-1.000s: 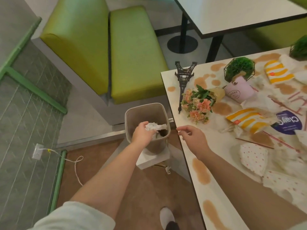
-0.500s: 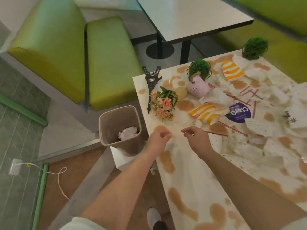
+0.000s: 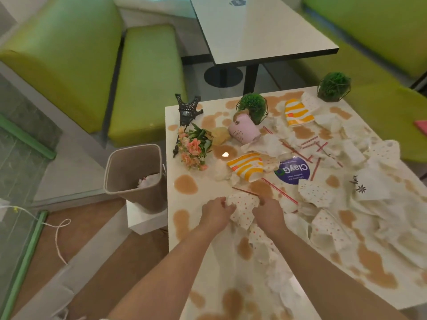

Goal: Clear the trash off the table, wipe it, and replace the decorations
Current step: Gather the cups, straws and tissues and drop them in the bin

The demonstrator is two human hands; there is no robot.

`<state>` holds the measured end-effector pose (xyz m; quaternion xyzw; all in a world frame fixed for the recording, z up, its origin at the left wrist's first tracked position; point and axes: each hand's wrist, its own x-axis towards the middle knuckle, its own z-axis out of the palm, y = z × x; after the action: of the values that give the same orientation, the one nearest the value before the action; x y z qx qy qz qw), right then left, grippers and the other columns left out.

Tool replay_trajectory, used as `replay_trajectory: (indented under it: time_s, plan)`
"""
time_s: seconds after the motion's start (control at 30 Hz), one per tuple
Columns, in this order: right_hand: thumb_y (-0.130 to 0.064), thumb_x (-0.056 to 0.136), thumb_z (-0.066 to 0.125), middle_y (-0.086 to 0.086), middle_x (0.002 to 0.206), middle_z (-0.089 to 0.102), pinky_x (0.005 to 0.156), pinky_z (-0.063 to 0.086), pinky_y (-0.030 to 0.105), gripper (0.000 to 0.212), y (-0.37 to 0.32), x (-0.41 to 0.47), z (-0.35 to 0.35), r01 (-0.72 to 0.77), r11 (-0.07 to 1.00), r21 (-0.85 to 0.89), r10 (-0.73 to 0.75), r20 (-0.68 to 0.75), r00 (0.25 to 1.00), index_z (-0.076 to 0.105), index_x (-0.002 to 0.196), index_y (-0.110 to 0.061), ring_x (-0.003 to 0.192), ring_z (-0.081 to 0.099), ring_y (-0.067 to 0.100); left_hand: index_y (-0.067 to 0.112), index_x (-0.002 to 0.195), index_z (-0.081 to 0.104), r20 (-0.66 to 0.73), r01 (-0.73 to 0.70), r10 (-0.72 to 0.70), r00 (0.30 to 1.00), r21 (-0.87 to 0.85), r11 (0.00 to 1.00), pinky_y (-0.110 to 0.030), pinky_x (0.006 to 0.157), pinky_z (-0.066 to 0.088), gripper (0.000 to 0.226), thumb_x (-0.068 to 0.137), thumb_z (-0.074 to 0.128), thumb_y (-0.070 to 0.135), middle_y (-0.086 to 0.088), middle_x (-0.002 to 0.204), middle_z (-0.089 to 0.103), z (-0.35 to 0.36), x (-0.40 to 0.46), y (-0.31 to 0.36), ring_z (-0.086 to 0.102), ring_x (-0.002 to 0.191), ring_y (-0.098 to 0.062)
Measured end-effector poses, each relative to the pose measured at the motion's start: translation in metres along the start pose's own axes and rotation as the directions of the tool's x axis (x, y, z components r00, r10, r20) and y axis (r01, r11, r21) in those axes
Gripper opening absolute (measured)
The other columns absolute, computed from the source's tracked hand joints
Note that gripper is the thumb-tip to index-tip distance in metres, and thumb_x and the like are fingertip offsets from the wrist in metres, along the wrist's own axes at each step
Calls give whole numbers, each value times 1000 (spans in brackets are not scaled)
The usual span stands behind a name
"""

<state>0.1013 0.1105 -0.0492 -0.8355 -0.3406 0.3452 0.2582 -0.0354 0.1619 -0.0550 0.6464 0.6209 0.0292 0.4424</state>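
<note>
beside the counter's left edge stands the bin (image 3: 136, 176), on the floor, with one crumpled white paper in it. at the far left corner of the counter (image 3: 196, 239) the tower model (image 3: 186, 118) and the flower bunch (image 3: 195, 148) lie toppled, with the pink pot (image 3: 243, 130) and its green plant on its side just beyond them. brown puddles spot the top from near edge to far edge.

near the left edge our left hand (image 3: 216, 214) curls its fingers onto one side of a dotted paper wrapper (image 3: 243, 207), and our right hand (image 3: 268, 214) grips the other side; we are gathering it between both hands. to the right lie striped wrappers, straws, a purple round lid and more dotted paper, spread to the right edge.

we judge we are in the trash-clearing step, barely begun: most litter remains, nothing is wiped. the next move calls for bunching this wrapper tight, lifting it free of the wet puddles, and carrying it left over the edge into the bin.
</note>
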Motion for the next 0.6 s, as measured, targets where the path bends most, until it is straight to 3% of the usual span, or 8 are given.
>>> replay_trajectory:
  time_s: [0.13, 0.27, 0.4, 0.53, 0.6]
  plan:
    - [4, 87, 53, 3, 100, 66, 56, 39, 15, 32, 0, -2, -3, 22, 996, 92, -26, 42, 999, 67, 113, -7, 78, 53, 14, 14, 120, 61, -72, 58, -55, 996, 36, 998, -38, 95, 44, 44, 91, 58, 47, -7, 115, 66, 11, 1, 4, 58, 110, -29]
    - [-2, 90, 55, 1, 102, 61, 71, 43, 25, 36, -7, 1, -6, 75, 988, 135, -84, 57, 995, 63, 124, -10, 89, 57, 18, 12, 127, 50, -104, 73, -98, 990, -229, 971, -35, 87, 47, 51, 89, 65, 43, -4, 121, 61, 9, -2, 9, 58, 111, -25]
    - [-7, 90, 59, 4, 114, 61, 68, 40, 16, 30, -17, 14, -13, 147, 973, 177, -150, 7, 989, 63, 119, -13, 93, 56, 13, 12, 133, 44, -174, 80, -149, 973, -353, 932, -29, 77, 42, 52, 91, 64, 36, -6, 126, 58, -2, -2, 15, 57, 109, -23]
    - [-15, 87, 59, 8, 110, 55, 80, 52, 40, 12, -29, 35, -19, 120, 972, 202, -97, -121, 988, 56, 98, -18, 95, 57, 22, 10, 136, 41, -233, 93, -207, 950, -422, 902, -30, 79, 40, 50, 96, 59, 34, -7, 131, 55, -13, -3, 13, 54, 117, -28]
    - [-22, 85, 64, 9, 112, 53, 88, 50, 47, 21, -35, 47, -21, 100, 973, 210, -64, -173, 983, 53, 101, -15, 103, 55, 28, 10, 137, 40, -264, 97, -227, 937, -427, 899, -32, 85, 42, 50, 97, 58, 33, -9, 134, 54, -16, -1, 9, 52, 121, -30]
